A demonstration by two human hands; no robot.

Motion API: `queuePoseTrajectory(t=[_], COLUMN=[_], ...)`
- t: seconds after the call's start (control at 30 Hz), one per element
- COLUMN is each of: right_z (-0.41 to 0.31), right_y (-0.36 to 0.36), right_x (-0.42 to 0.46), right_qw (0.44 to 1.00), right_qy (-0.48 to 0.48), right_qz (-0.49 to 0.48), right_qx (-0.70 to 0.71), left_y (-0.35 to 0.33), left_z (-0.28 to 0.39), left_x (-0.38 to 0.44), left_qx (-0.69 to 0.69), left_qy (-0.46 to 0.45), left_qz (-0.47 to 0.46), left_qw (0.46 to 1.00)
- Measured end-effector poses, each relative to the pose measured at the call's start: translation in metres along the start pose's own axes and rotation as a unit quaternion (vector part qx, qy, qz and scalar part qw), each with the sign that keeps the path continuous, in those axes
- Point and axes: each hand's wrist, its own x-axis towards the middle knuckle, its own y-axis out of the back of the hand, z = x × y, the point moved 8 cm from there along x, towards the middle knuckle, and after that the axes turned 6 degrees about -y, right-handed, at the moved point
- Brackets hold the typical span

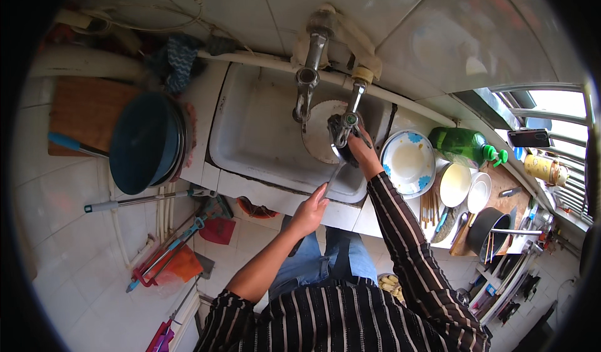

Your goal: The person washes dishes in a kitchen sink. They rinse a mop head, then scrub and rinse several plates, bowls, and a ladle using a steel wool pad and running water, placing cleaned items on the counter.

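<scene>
Over the sink, my left hand [310, 213] grips the shaft of a metal ladle or spoon [333, 178]. Its dark handle end shows below my wrist. My right hand [364, 152] is at the tool's head with a dark scrubbing pad or cloth [334, 124], pressed around the metal. The right tap [354, 100] partly hides those fingers and the tool's head. Beneath them, a pale round plate [314, 138] lies in the grey sink basin [253, 131]. The left tap [307, 77] hangs over the plate's far edge.
Right of the sink stand stacked blue-flowered bowls [408, 157], a green pump bottle [458, 145], chopsticks [428, 206], pale bowls [455, 183] and a black pot [488, 232]. On the left are stacked basins [145, 143] and a wooden board [87, 112]. Mops [155, 199] lean below.
</scene>
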Motion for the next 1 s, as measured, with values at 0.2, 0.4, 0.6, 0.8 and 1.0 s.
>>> queuePoseTrajectory(t=[0.2, 0.4, 0.6, 0.8, 1.0], right_z=[-0.005, 0.011, 0.004, -0.072, -0.053], right_y=[-0.005, -0.003, 0.008, -0.022, 0.003], right_x=[-0.009, -0.017, -0.024, -0.07, -0.035], right_qw=[0.98, 0.959, 0.998, 0.958, 0.974], right_qy=[-0.094, -0.117, 0.001, 0.165, 0.074], right_qz=[-0.126, -0.065, 0.049, 0.059, 0.111], right_qx=[0.122, 0.248, 0.047, -0.227, -0.184], left_y=[-0.005, -0.002, -0.006, 0.002, 0.0], left_z=[0.009, -0.001, 0.001, 0.004, 0.019], left_x=[-0.012, -0.008, 0.038, 0.064, 0.072], left_qx=[-0.145, -0.274, -0.304, -0.217, -0.197], left_qy=[0.106, 0.162, 0.118, 0.191, 0.147], left_qz=[-0.103, -0.064, -0.064, -0.006, -0.02], left_qw=[0.978, 0.946, 0.943, 0.957, 0.969])
